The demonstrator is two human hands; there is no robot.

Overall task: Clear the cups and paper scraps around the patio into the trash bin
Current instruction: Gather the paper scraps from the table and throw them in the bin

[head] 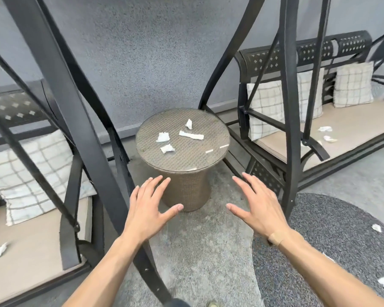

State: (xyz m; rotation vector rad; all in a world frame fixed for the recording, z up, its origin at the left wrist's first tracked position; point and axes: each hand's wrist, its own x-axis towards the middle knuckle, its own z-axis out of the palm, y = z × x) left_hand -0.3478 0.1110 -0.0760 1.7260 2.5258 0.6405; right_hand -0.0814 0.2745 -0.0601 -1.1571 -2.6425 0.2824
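Scraps (179,137) of crumpled white paper, four of them, lie on the round wicker table (211,158), ahead of both hands and untouched; left hand (150,209) and right hand (258,206) hover empty, fingers spread, before its base; no bin in view

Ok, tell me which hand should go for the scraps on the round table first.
Probably the left hand: open, empty, and in line with the nearest paper scrap on the wicker table. The right hand, also open, hovers farther right, off that line.
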